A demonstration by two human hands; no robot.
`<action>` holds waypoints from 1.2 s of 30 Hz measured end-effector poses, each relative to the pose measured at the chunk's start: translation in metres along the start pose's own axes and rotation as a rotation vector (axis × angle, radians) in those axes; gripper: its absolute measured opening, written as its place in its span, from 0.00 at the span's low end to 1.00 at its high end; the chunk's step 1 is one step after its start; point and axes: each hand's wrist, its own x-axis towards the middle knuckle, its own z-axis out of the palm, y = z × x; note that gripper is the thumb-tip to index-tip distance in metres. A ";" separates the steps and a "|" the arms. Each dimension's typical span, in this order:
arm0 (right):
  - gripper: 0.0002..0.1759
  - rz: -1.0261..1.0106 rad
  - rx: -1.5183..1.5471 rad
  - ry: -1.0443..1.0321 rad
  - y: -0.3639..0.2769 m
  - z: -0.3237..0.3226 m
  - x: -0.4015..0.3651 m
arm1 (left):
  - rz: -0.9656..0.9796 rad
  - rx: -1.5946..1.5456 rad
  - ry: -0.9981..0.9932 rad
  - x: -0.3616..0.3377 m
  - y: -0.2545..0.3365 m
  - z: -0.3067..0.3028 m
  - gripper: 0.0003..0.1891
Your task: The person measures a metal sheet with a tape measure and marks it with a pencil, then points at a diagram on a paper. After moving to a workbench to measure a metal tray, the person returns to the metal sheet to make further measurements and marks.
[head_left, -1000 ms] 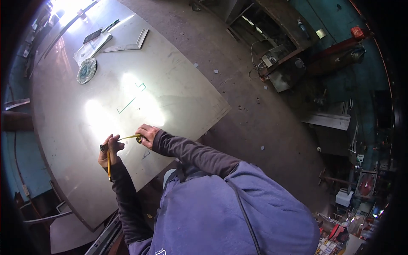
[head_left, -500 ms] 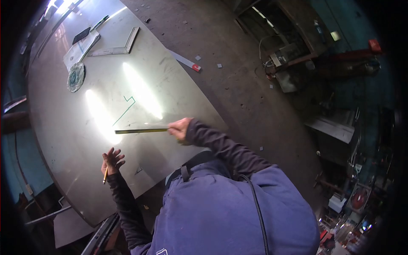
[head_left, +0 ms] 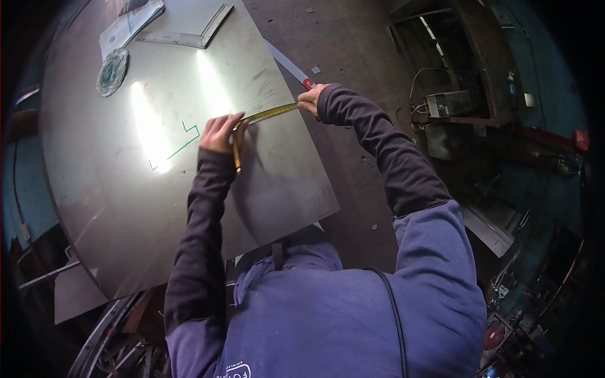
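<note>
A yellow tape measure (head_left: 272, 113) stretches low across the metal sheet (head_left: 283, 183) between my two hands. My right hand (head_left: 312, 102) is closed around one end of it at the sheet's right edge; the case is hidden by the fingers. At the other end, my left hand (head_left: 218, 131) has its fingers pressed together against the blade. A pencil (head_left: 237, 157) is held in this same hand and points down towards me. Left of my left hand, a green angled line (head_left: 179, 148) is drawn on the sheet.
Farther up the sheet lie a metal square (head_left: 183, 39), papers (head_left: 126, 26) and a round, greenish wrapped roll (head_left: 113, 72). A long strip with a red end (head_left: 287, 63) juts past the right edge. An open dark cabinet (head_left: 435, 63) stands beyond on the right.
My right hand has moved up and right to the sheet's edge with the tape measure. My left hand, pencil in it, has come up from the lower left to the blade's end.
</note>
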 end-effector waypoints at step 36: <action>0.21 0.021 -0.014 -0.112 0.000 0.002 0.021 | -0.378 -0.346 0.099 0.002 0.047 0.077 0.09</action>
